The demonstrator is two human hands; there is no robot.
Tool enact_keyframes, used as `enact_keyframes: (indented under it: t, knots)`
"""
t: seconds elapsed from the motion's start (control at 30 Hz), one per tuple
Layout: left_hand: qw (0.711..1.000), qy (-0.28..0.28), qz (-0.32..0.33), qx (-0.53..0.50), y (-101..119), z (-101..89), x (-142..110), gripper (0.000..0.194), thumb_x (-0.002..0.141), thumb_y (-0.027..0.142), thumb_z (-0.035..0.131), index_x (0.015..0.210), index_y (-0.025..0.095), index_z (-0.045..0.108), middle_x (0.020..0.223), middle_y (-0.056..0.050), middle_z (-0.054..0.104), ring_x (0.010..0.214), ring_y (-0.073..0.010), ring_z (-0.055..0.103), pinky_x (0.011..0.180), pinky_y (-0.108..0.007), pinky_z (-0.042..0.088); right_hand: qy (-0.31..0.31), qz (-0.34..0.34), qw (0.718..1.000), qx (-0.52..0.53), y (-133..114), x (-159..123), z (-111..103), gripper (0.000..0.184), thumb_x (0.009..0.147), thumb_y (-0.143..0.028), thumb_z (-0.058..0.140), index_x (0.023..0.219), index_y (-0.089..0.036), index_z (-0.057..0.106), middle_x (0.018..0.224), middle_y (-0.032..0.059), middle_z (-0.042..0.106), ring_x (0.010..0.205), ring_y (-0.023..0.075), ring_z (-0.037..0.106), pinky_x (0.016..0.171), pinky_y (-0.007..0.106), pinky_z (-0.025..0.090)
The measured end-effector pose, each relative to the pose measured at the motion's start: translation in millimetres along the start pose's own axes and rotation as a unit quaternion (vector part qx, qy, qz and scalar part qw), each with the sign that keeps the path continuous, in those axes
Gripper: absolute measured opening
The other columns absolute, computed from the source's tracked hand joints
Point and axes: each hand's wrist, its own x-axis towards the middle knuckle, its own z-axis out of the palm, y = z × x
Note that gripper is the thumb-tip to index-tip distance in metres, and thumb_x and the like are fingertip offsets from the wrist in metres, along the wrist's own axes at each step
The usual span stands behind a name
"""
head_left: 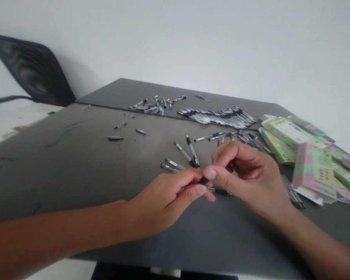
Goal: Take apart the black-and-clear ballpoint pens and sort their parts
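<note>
My left hand point(169, 198) and my right hand point(245, 175) meet over the near part of the table, fingertips closed together. Between them shows a short black pen part point(204, 181); the fingers hide the rest of it. My left thumb and fingers pinch it from the left, while my right thumb and forefinger close on its upper end. Just beyond the hands lie loose clear pens with black grips point(182, 151). Another black-gripped pen point(220, 191) lies partly hidden under my right hand.
Several small pen pieces point(115, 138) lie scattered at the left middle. Farther back are a loose pile of pen parts point(160, 105) and a long row of pens point(218, 116). Green and pink cardboard boxes point(315, 171) heap at the right. A black mesh chair point(32, 70) stands left.
</note>
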Motion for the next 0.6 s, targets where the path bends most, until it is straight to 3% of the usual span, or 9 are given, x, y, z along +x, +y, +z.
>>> enact_keyframes:
  t: [0.23,0.47,0.6]
  knots:
    - [0.999,0.011,0.035,-0.025,-3.6,1.5,1.3,0.028,0.115,0.032,0.049,0.132,0.019,0.067,0.12,-0.005,0.084,0.113,-0.0184,0.077,0.101,-0.029,0.055,0.028,-0.035,0.999,-0.029,6.6,-4.3,4.8,0.027,0.083,-0.037,0.095,0.084,-0.026,0.071,0.077,-0.0011,0.069,0.072,0.0169,0.062,0.064,0.032,0.047]
    - [0.999,0.014,0.046,-0.013,-6.3,1.5,0.5,0.028,0.116,0.035,0.046,0.131,0.021,0.065,0.119,-0.005,0.082,0.11,-0.0197,0.076,0.098,-0.031,0.055,0.065,-0.082,0.993,-0.05,13.7,-4.2,10.5,0.03,0.078,-0.035,0.098,0.09,-0.026,0.072,0.082,-0.0019,0.072,0.075,0.0164,0.065,0.068,0.032,0.05]
    - [0.999,0.025,0.039,-0.013,-6.0,1.0,-0.3,0.033,0.115,0.045,0.047,0.129,0.021,0.065,0.115,-0.006,0.08,0.103,-0.0207,0.076,0.091,-0.032,0.055,0.05,-0.08,0.994,-0.051,12.4,-3.1,12.1,0.039,0.078,-0.037,0.098,0.112,-0.029,0.079,0.096,0.002,0.082,0.079,0.0181,0.071,0.072,0.033,0.056]
